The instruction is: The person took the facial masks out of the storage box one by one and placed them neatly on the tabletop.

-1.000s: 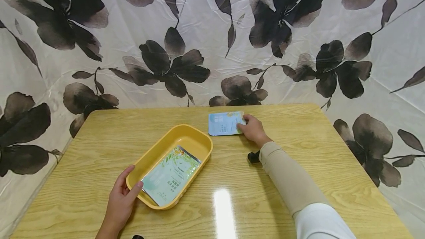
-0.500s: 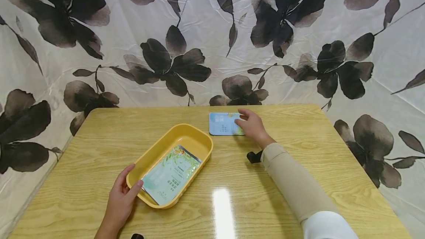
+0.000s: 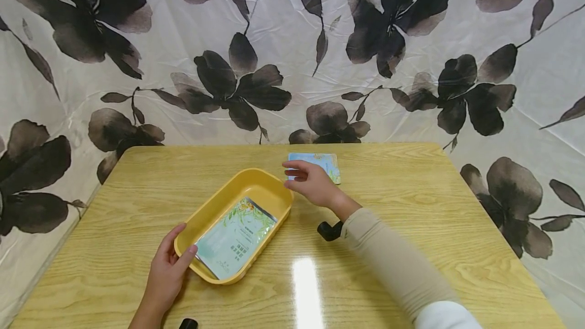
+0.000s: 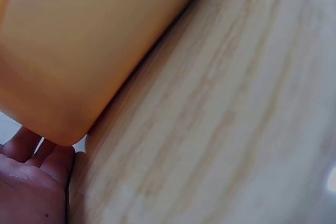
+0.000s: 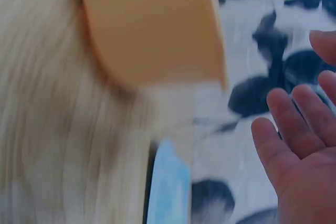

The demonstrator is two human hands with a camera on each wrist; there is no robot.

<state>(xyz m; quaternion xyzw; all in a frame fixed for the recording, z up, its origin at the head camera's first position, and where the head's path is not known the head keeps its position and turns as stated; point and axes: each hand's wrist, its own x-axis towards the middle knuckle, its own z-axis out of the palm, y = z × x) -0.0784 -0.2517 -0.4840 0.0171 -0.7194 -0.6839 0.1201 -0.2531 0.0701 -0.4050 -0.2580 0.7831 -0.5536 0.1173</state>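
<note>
A yellow plastic basket (image 3: 256, 179) stands at an angle on the wooden table. Inside it lies a pale green sachet (image 3: 233, 242) with a leaf and flower print. My left hand (image 3: 166, 270) grips the basket's near left corner, thumb over the rim; in the left wrist view its fingers (image 4: 50, 156) reach under that corner. My right hand (image 3: 313, 184) holds nothing, its fingers loosely extended beside the basket's far right corner. Partly behind it, a light blue sachet (image 3: 330, 164) lies flat near the table's back edge; it also shows in the right wrist view.
The wooden table (image 3: 388, 182) reaches back to a white curtain (image 3: 292, 55) with dark flowers. A black wrist device (image 3: 330, 231) sits at the right wrist, and another black piece (image 3: 189, 323) shows at the bottom edge.
My right hand has let go of the light blue sachet and moved left toward the basket's far corner. The sachet stays on the table. My left hand keeps its hold on the basket.
</note>
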